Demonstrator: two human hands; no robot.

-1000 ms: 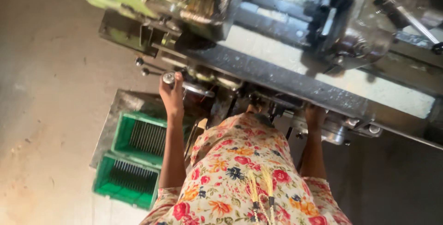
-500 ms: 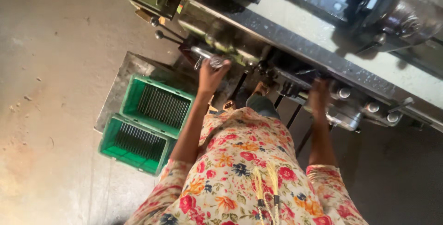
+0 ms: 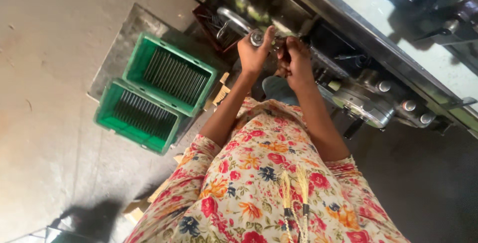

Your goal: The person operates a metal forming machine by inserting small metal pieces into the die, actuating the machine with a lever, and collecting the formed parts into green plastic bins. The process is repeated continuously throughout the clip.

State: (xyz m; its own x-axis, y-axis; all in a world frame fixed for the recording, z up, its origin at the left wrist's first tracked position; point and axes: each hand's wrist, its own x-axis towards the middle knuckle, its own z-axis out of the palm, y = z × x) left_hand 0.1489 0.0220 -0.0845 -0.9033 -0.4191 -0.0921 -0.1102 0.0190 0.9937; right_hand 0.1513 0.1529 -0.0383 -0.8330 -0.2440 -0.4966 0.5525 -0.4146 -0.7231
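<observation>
My left hand (image 3: 254,54) is closed around a small round metal part (image 3: 257,37) held up in front of the machine (image 3: 348,68). My right hand (image 3: 295,61) is right beside it, fingers curled and touching the same part from the right side; what it grips is hidden between the two hands. Both hands meet at the machine's lower edge, near a curved chrome handle (image 3: 234,19). My flowered sleeves and dress fill the bottom of the view.
Two green plastic crates (image 3: 164,91) with rows of thin metal pieces stand on a grey plate on the concrete floor at the left. A dark red tray (image 3: 214,24) sits behind them. Chrome knobs (image 3: 408,106) and a round metal disc (image 3: 363,106) protrude from the machine at right.
My right hand has moved left from the machine's underside to join my left hand at the metal part. The view has tilted and moved closer to the crates.
</observation>
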